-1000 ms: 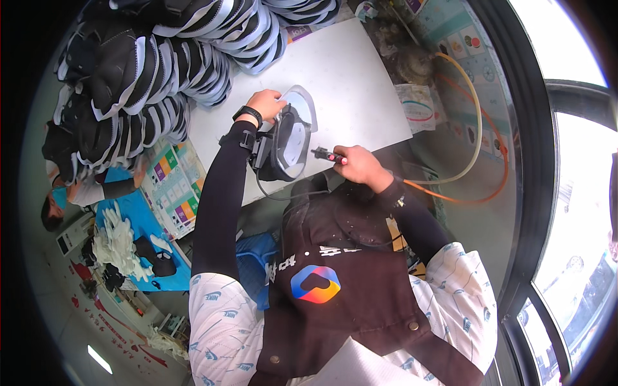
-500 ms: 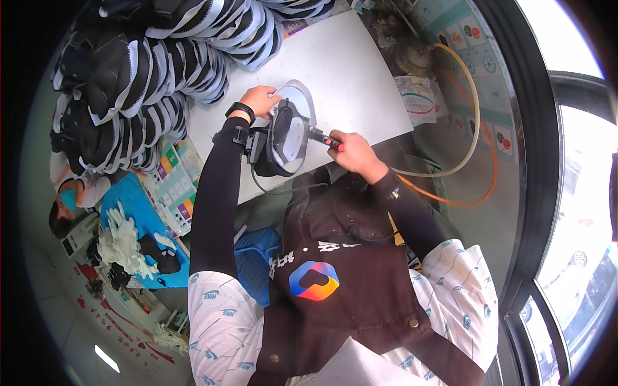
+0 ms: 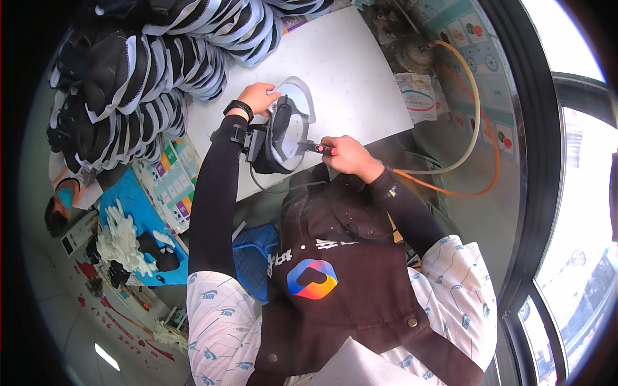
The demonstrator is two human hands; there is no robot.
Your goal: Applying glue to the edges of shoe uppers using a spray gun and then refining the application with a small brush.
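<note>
My left hand (image 3: 259, 100) is closed on the far edge of a shoe upper (image 3: 280, 145), black with a pale blue-grey lining and a light curved rim. The upper lies tilted above the white tabletop, its inside facing up. In my right hand (image 3: 349, 156) is a slim brush-like tool (image 3: 318, 148) with a dark head and red-pink parts on its handle. Its head reaches the right side of the upper's pale inside; whether it touches cannot be made out. A black device (image 3: 256, 143) strapped to my left wrist hides part of the upper's left side.
Stacked shoe uppers (image 3: 138, 77) crowd the white table (image 3: 347, 71) at far left. A yellow hose (image 3: 477, 103) and an orange hose (image 3: 496, 161) loop at right. Below left stand a blue basket (image 3: 254, 254) and white gloves (image 3: 119, 241) on blue cloth. Another person (image 3: 64, 199) is at far left.
My right hand has shifted slightly left, bringing the tool's head further over the upper's inside. The left hand keeps its hold, and the upper has turned slightly.
</note>
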